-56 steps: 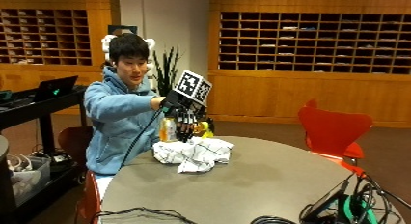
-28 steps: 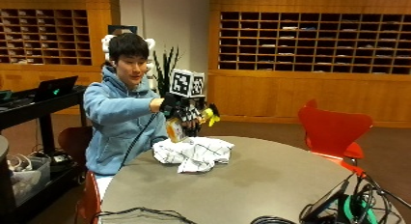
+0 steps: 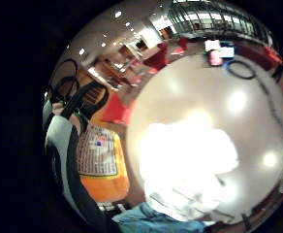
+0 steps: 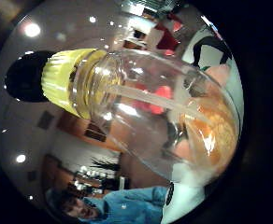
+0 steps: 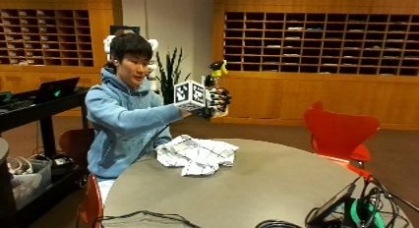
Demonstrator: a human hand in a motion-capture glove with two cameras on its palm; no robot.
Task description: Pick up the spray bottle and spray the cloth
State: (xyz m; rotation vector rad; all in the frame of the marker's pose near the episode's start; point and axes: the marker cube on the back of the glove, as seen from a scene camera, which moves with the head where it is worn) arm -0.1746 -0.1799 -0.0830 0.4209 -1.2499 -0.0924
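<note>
From the outside view, the gloved right hand [image 5: 217, 101] holds the spray bottle [image 5: 215, 80] upright in the air, fingers wrapped round its body, well above the round table [image 5: 275, 188]. The checked cloth [image 5: 195, 154] lies crumpled near the table's edge by the person, with bare tabletop beyond it. A red chair [image 5: 340, 134] stands off the table's far side.

In the little-finger palm view, the bottle's label and orange liquid [image 3: 102, 165] sit beside the bright cloth [image 3: 190, 160].

In the thumb palm view, the bottle's clear shoulder [image 4: 146, 107] and yellow collar [image 4: 64, 79] fill the picture.
</note>
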